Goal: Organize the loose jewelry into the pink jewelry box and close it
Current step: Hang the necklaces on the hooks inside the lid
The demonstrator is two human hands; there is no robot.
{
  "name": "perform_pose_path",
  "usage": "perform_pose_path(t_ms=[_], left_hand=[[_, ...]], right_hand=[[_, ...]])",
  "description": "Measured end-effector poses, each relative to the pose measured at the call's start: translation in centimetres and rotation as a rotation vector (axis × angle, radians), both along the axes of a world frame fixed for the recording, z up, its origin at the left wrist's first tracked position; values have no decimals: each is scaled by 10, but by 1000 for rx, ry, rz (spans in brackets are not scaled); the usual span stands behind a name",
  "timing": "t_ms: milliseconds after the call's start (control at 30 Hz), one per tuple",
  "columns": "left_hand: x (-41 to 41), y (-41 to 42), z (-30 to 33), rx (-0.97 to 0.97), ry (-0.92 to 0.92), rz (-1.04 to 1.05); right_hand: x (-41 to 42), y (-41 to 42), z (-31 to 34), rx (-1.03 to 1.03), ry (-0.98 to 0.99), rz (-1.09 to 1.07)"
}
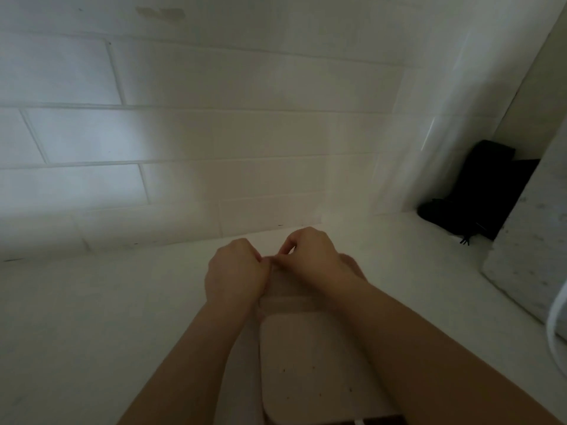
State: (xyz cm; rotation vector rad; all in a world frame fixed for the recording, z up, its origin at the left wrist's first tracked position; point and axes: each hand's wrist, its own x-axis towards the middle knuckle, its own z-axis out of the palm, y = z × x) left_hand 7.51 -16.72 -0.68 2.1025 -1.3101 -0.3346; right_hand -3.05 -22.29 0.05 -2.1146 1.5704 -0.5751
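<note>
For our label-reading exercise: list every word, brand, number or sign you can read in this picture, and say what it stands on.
None can be read.
Pink jewelry box: no lettering visible; only small dark specks, too blurred to tell.
Black pouch in the corner: no readable label.
White tiled wall: plain, no text.
Left hand and right hand cover the box's far end, so anything there is hidden.

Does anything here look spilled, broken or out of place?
Nothing stands out. The pink jewelry box lies flat on the white counter, and the left hand and right hand meet at its far edge. The picture is too dim to show small jewelry.
</note>
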Motion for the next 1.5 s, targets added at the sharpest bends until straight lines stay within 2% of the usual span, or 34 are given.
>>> perform_pose_path(t_ms=[100, 233, 367, 600, 700, 967, 1233, 1400, 1500], left_hand=[[-3, -2, 0, 10, -102, 16], [-6, -2, 1, 73, -276, 6], [-12, -3, 2, 131, -400, -15], [-11, 3, 7, 148, -456, -59], [-11, 6, 10, 166, -434, -97], [5, 19, 15, 159, -179, -331], [11, 40, 13, 22, -247, -518], [10, 40, 5, -82, -276, -470], [10, 36, 2, -58, -282, -451]], right_hand=[[-2, 6, -3, -57, 61, 37], [-7, 7, 4, -35, 110, 105], [-5, 10, 10, -90, 254, 165], [-2, 20, 22, -261, 562, 342], [-4, 24, 27, -261, 626, 410], [-18, 20, 32, 16, 426, 468], [-30, 28, 24, 79, 249, 397], [-38, 29, 23, 140, 189, 365], [-39, 30, 23, 101, 233, 353]])
